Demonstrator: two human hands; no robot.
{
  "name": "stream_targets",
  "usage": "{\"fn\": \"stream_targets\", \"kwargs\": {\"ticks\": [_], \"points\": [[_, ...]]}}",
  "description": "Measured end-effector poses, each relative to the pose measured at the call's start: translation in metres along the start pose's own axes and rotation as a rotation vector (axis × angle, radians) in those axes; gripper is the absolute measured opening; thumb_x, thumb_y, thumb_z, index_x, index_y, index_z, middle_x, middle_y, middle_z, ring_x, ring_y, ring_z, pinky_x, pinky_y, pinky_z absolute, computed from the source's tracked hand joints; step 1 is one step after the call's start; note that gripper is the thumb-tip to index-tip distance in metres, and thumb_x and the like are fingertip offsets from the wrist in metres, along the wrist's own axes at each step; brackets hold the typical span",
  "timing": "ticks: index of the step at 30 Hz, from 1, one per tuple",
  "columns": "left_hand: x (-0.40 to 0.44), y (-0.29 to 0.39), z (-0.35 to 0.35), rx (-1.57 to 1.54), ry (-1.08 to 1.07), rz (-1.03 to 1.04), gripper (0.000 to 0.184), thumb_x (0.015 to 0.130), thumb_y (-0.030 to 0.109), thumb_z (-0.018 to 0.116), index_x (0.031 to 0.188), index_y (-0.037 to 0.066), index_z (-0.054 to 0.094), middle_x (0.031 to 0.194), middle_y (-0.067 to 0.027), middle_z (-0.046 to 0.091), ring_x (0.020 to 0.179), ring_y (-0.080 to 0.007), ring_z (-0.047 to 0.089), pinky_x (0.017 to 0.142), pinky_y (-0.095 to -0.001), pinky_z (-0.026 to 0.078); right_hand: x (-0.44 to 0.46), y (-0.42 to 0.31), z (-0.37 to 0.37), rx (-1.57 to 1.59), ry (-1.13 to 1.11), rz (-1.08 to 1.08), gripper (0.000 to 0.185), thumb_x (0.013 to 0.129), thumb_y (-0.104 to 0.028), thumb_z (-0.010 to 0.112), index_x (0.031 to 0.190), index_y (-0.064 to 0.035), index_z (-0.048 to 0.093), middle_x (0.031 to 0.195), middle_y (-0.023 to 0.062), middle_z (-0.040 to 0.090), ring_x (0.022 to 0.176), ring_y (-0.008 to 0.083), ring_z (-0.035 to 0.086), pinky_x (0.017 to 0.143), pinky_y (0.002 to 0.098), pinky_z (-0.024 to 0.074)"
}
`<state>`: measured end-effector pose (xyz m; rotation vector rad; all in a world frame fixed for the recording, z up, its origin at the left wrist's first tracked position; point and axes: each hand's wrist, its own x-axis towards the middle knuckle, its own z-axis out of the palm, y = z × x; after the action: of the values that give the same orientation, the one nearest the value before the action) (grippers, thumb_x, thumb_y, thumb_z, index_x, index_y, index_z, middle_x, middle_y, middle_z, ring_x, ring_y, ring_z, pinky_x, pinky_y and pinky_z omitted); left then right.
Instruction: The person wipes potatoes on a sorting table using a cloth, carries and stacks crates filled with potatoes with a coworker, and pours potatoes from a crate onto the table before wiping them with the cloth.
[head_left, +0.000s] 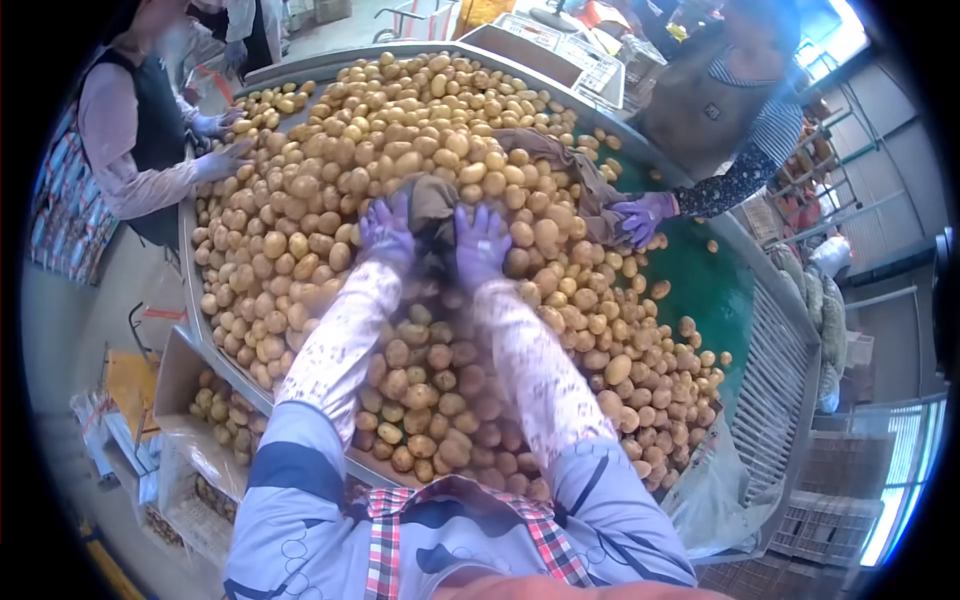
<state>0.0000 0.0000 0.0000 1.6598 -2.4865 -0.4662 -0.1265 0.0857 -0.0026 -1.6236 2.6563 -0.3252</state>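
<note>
My left hand (387,232), in a purple glove, lies on the heap of potatoes (300,190) with its fingers stretched and apart. My right hand (482,243), gloved the same way, rests a short way to the right, fingers spread too. Between them a brown and dark cloth (432,198) is bunched on the potatoes, against the inner sides of both hands. How far my thumbs reach under the cloth is hidden. More potatoes (420,400), some greenish, lie below my forearms.
A metal-rimmed sorting table with a green surface (700,290) bears the heap. At right a co-worker's purple-gloved hand (645,215) touches another brown cloth (590,180). Another person's gloved hands (222,160) are at left. A carton of potatoes (180,375) stands lower left; crates (600,75) stand behind.
</note>
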Motion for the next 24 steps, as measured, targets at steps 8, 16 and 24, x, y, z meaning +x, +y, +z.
{"fn": "stream_targets", "kwargs": {"ticks": [8,16,24], "points": [[-0.116,-0.016,0.0,-0.213,0.007,0.335,0.066,0.078,0.019,0.06,0.14,0.018,0.038,0.145,-0.0248,0.028,0.137,-0.0384,0.025,0.113,-0.0442,0.02,-0.112,0.023,-0.035,0.073,0.287,-0.364,0.018,0.076,-0.019,0.056,0.093,-0.014,0.059,0.102,0.0073,0.053,0.107,0.03,0.048,0.086,0.055,0.0385],[-0.201,0.036,-0.066,-0.806,0.189,0.737,0.032,0.073,0.018,0.077,0.097,0.002,0.062,0.092,-0.0128,0.061,0.092,-0.0228,0.06,0.073,-0.0288,0.049,-0.195,0.107,-0.153,0.67,0.427,-0.202,0.024,0.056,0.01,0.061,0.069,-0.0059,0.048,0.062,0.0021,0.045,0.056,0.0145,0.043,0.053,0.0283,0.0363],[-0.156,0.125,-0.02,-0.19,0.443,0.558,0.058,0.081,0.038,0.064,0.129,0.009,0.049,0.13,-0.0185,0.049,0.117,-0.0366,0.048,0.097,-0.0475,0.038,-0.147,0.119,-0.125,-0.352,0.352,0.197,0.046,0.084,-0.022,0.054,0.128,-0.0125,0.045,0.136,0.019,0.037,0.121,0.0352,0.042,0.095,0.0511,0.0332]]}}
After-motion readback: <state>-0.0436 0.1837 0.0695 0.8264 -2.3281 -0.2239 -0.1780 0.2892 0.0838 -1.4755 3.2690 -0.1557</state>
